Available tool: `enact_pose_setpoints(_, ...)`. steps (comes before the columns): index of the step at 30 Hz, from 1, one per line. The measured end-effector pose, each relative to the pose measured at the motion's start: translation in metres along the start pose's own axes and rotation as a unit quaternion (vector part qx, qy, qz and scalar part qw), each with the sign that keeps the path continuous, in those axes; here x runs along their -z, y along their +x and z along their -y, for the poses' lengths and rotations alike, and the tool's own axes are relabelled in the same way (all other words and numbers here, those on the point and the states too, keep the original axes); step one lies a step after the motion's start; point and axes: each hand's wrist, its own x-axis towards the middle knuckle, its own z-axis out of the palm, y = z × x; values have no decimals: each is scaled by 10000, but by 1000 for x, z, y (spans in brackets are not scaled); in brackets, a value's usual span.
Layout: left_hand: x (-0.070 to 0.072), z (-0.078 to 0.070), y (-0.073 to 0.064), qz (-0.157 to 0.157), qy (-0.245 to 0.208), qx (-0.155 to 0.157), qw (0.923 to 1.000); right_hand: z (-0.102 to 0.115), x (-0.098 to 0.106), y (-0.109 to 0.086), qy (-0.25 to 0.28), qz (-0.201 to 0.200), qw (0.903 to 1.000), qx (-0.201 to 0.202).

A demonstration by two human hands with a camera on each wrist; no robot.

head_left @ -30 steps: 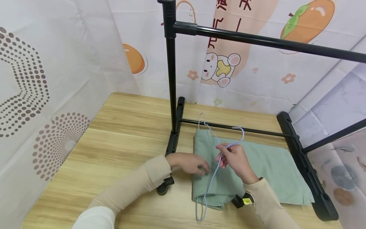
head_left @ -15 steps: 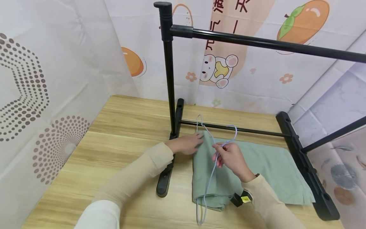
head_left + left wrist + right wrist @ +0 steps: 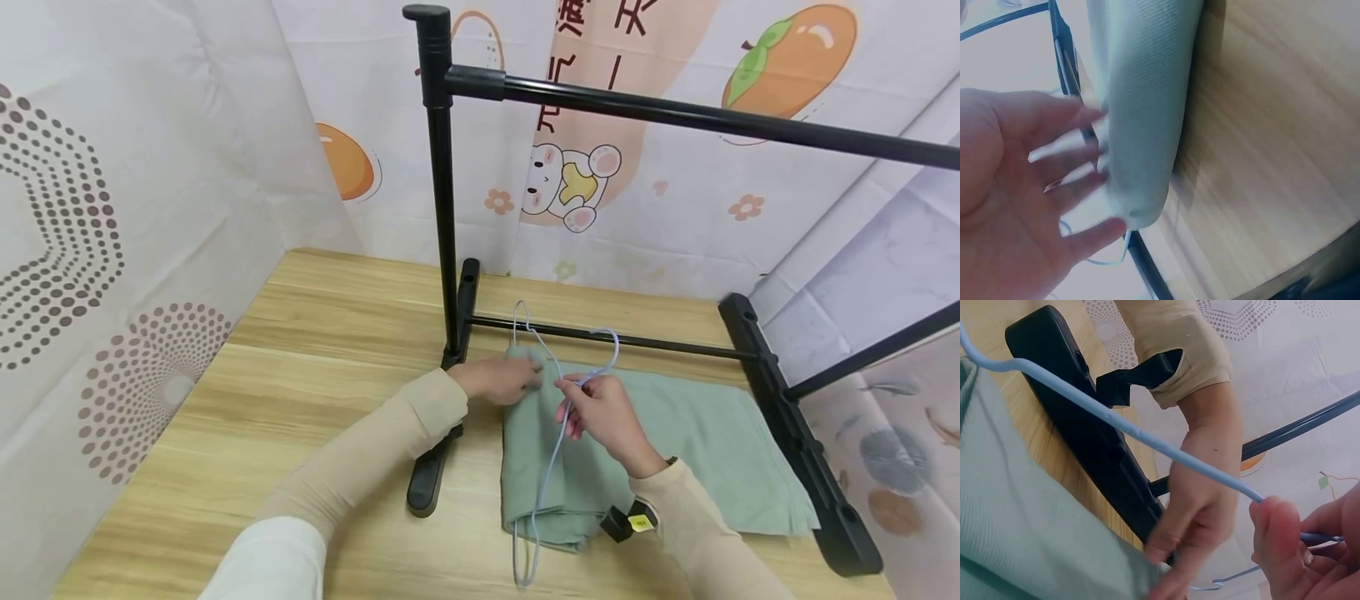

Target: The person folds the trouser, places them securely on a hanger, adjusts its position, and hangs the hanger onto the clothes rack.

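Observation:
A sage-green folded cloth (image 3: 697, 442) lies on the wooden table, its left part doubled over. Above that fold runs a thin pale-blue wire hanger (image 3: 617, 346); its rounded ends poke out beyond the cloth, and its lower bar is hidden by the fabric. My right hand (image 3: 606, 417) pinches the hanger near the hook, seen close up as a thumb (image 3: 1277, 531) on the wire. My left hand (image 3: 495, 381) is at the far left corner of the fold. In the left wrist view its fingers (image 3: 1091, 240) are spread, their tips touching the cloth edge or just behind it.
A black garment rack stands around the cloth: left foot (image 3: 426, 483), right foot (image 3: 832, 500), low crossbar (image 3: 660, 341), and top rail (image 3: 675, 108) overhead. The left post (image 3: 444, 208) rises beside my left forearm. Printed curtains (image 3: 390, 50) enclose the table's back and sides.
My left hand has moved from the middle of the fold to its far corner, then slightly over the cloth. My right hand keeps its pinch on the hanger, nearly still.

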Motion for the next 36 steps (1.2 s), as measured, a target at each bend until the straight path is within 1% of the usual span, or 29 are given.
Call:
enact_pose_setpoints(2,1,1,2,-369,51,151,9992,0,0,0,9,-20,10000,4)
enact_pose_setpoints(3,1,1,2,-482,79,250,9985,0,0,0,11,-32,10000,7)
enact_pose_setpoints(4,1,2,3,-542,88,345,9979,0,-1,0,14,-46,10000,17)
enact_pose_setpoints(5,0,3,4,-561,176,376,9976,0,-1,0,13,-58,10000,37)
enact_pose_setpoints(7,-1,4,6,-413,344,382,9978,-1,-2,1,5,-64,10000,53)
enact_pose_setpoints(11,-2,6,6,25,700,228,9973,-3,-4,2,-42,-84,9999,62)
enact_pose_setpoints(13,-2,7,5,146,729,234,9970,-3,-4,1,-72,-89,9999,38)
enact_pose_setpoints(15,-2,8,3,137,680,259,9973,-4,-5,1,-98,-117,9999,10)
enact_pose_setpoints(20,-4,9,-5,-304,380,323,9983,-5,-6,1,-185,-229,9996,-11)
enact_pose_setpoints(22,-3,7,-8,-407,481,394,9972,-5,-6,1,-245,-249,9994,17)
enact_pose_setpoints(24,-2,4,-10,-286,704,466,9960,-5,-4,1,-315,-229,9992,69)
enact_pose_setpoints(27,-4,-1,-16,152,925,579,9939,-5,-3,-1,-492,-78,9985,217)
enact_pose_setpoints(29,-5,-4,-19,411,825,669,9935,-5,-2,-2,-731,87,9966,368)
enact_pose_setpoints(31,-6,-6,-22,509,611,788,9937,-4,-1,-5,-1019,256,9932,505)
enact_pose_setpoints(33,-8,-6,-24,499,398,845,9944,-3,0,-7,-1214,394,9899,618)
enact_pose_setpoints(36,-8,-2,-25,385,-148,806,9959,-1,0,-9,-1279,415,9890,612)
